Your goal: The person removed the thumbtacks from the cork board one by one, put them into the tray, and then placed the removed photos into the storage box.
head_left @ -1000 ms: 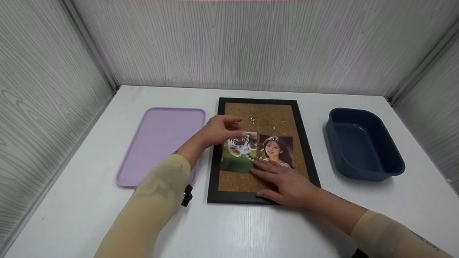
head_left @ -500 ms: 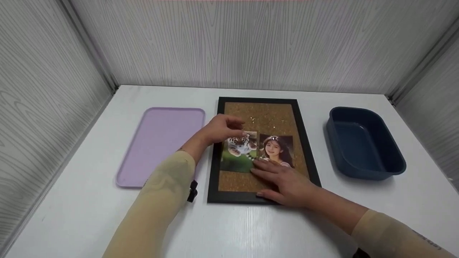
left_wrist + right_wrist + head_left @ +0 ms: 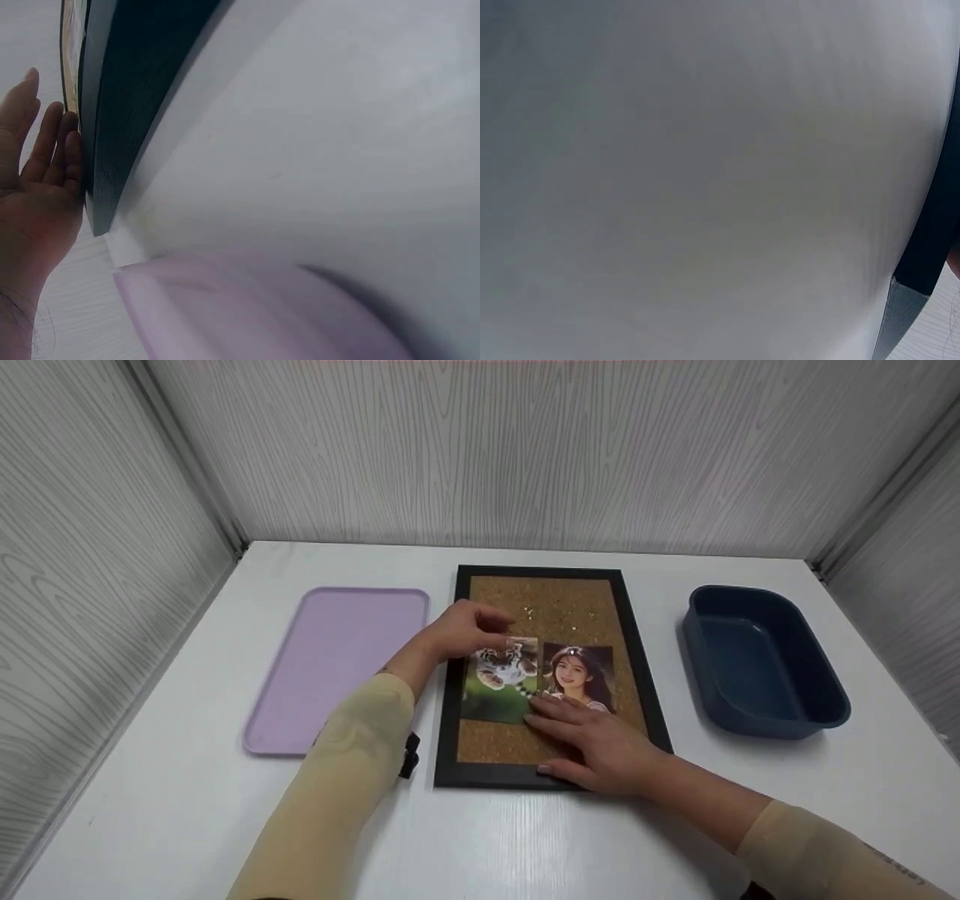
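A black-framed corkboard (image 3: 495,742) lies flat on the white table. On its cork are a tiger photo (image 3: 491,701) at the left and a portrait photo (image 3: 600,660) at the right. A small shiny pin (image 3: 572,652) shows near the portrait's top edge. My left hand (image 3: 469,628) is over the board's left side, its thumb on the tiger photo's top edge and its fingers loosely bent beyond. In the left wrist view, that hand (image 3: 45,180) is beside the dark frame. My right hand (image 3: 600,742) rests palm down, its extended fingertips on the photos' lower adjoining corners.
Several tiny shiny pins (image 3: 529,613) dot the upper cork. A lilac tray (image 3: 337,660) lies left of the board. On the right stands a deep navy bin (image 3: 757,675). Pale wood-grain panels (image 3: 487,450) enclose the table's back and sides.
My left forearm has swung slightly to the right, and the left hand has shifted a little right along the tiger photo's top edge. The right hand and both photos stay in place.
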Available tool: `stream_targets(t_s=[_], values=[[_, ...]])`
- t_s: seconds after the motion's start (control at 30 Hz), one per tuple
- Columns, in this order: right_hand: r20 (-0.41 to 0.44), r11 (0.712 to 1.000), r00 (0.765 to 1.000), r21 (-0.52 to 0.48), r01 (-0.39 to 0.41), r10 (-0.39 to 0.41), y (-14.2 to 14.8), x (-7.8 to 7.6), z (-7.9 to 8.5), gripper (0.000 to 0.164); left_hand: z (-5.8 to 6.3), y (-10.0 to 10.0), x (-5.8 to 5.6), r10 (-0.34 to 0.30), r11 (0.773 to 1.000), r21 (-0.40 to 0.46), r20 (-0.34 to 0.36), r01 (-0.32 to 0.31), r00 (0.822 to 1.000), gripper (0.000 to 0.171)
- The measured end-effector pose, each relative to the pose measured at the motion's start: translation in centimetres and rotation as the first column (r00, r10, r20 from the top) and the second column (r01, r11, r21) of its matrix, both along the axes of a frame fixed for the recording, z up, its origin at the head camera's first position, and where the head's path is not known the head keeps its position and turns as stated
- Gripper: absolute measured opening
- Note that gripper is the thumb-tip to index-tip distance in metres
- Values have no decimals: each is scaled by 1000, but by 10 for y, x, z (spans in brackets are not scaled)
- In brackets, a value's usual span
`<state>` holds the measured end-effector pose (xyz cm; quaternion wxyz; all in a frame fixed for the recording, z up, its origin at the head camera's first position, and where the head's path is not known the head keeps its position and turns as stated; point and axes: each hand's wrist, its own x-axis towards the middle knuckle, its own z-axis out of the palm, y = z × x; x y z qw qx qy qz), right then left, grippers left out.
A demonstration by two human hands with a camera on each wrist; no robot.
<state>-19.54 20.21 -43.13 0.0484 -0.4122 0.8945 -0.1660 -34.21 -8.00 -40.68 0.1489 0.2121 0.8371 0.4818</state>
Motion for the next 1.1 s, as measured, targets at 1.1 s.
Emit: stream_targets(t_s=[1.1], values=[[29,1000,999,14,16,-16,1,0,1,72,-4,3,-11,-86,987,-135,-30,82,996,36]])
